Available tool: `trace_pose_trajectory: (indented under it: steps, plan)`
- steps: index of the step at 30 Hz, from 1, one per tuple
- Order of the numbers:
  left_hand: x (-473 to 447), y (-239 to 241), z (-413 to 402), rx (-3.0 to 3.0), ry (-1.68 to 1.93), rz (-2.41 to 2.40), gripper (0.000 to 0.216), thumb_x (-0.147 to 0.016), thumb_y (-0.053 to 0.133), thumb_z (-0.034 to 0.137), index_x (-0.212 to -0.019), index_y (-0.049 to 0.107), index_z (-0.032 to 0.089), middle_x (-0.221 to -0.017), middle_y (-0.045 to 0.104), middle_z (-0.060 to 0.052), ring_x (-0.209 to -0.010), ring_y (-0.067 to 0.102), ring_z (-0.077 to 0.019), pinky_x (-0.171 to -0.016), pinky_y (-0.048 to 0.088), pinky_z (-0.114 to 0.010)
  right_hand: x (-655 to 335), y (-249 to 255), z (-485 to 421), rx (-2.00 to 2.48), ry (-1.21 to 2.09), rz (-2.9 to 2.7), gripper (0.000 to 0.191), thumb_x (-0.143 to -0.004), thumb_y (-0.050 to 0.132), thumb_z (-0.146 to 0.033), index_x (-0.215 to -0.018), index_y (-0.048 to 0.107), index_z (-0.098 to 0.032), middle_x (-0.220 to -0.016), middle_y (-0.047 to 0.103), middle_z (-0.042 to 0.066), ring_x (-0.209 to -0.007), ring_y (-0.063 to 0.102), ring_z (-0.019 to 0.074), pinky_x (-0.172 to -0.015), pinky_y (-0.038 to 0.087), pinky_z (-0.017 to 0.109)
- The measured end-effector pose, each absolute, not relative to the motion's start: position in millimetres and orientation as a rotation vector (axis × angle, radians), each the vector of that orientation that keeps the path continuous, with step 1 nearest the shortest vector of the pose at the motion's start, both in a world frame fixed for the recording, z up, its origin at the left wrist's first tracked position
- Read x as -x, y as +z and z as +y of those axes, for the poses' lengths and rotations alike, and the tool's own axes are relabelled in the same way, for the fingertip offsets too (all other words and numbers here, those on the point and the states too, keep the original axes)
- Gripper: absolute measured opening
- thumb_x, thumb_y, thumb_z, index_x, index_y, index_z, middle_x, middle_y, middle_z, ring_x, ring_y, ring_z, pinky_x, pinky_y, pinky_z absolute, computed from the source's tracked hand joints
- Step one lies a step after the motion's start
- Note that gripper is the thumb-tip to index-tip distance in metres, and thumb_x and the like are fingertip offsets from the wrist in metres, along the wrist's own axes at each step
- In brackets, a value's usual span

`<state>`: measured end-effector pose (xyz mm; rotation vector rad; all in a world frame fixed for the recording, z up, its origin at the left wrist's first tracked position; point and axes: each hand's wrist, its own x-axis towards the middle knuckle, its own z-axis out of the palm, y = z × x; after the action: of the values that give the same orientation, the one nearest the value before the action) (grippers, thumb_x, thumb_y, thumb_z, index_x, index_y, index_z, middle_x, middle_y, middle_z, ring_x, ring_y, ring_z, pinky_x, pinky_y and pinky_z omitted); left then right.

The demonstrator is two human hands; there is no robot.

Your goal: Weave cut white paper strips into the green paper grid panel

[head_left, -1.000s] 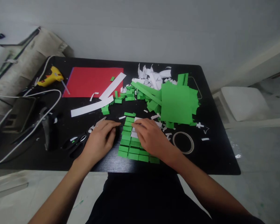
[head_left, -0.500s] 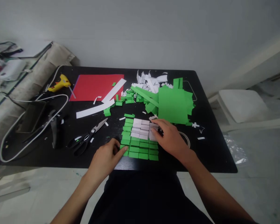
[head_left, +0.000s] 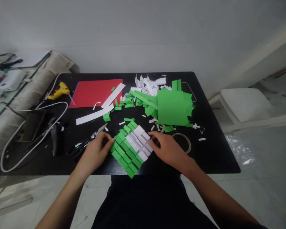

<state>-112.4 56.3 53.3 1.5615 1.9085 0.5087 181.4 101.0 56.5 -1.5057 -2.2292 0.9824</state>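
A woven mat of green and white paper strips (head_left: 125,152) lies turned at a slant near the table's front edge, one green corner jutting toward me. My left hand (head_left: 98,148) pinches its left corner between thumb and fingers. On the opposite side, my right hand (head_left: 165,146) is closed on the white edge of the mat. Partly behind my left hand are black-handled scissors (head_left: 92,136), blades pointing away to the right. Small white paper scraps (head_left: 159,126) lie just beyond my right hand.
Green sheets (head_left: 173,108), a heap of cut green and white pieces (head_left: 133,100), a red sheet (head_left: 97,92) and a white strip (head_left: 92,115) lie farther back. A yellow glue gun (head_left: 60,91) and a looping white cable (head_left: 65,109) are at left. A cord ring (head_left: 189,144) sits right.
The paper mat has been turned from square-on to a slant. My left hand has shifted left and slightly up, now covering part of the scissors; my right hand has moved slightly down.
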Motion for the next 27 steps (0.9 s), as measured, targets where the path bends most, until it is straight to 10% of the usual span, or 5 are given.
trace_pose_trajectory:
  steps: [17,22,27]
  plan:
    - [64,75,96,-2.205,0.698,1.514,0.018,-0.103,0.057,0.033,-0.117,0.061,0.022,-0.131,0.062,-0.01,-0.125,0.061,-0.0263,-0.108,0.051,-0.045,-155,60,40,0.938,1.715,-2.0,0.01,-0.091,0.072,-0.015,-0.099,0.072,-0.02,-0.121,0.077,0.007,-0.094,0.075,0.0163,-0.084,0.06,0.029]
    - [61,55,49,-2.37,0.466,1.634,0.067,-0.09,0.075,0.044,-0.145,0.046,0.019,-0.151,0.051,-0.02,-0.141,0.048,-0.0411,-0.114,0.044,-0.063,-196,68,66,1.151,1.428,-2.003,0.012,-0.09,0.076,-0.02,-0.101,0.074,-0.024,-0.1,0.079,0.001,-0.092,0.075,0.019,-0.087,0.061,0.035]
    - [82,39,46,-2.37,0.331,1.705,0.069,-0.092,0.071,0.038,-0.151,0.042,0.02,-0.151,0.053,-0.019,-0.141,0.05,-0.0399,-0.117,0.041,-0.063,-252,67,88,1.524,0.853,-2.219,0.042,-0.081,0.083,-0.024,-0.121,0.068,-0.027,-0.136,0.067,0.009,-0.132,0.061,0.0338,-0.114,0.049,0.059]
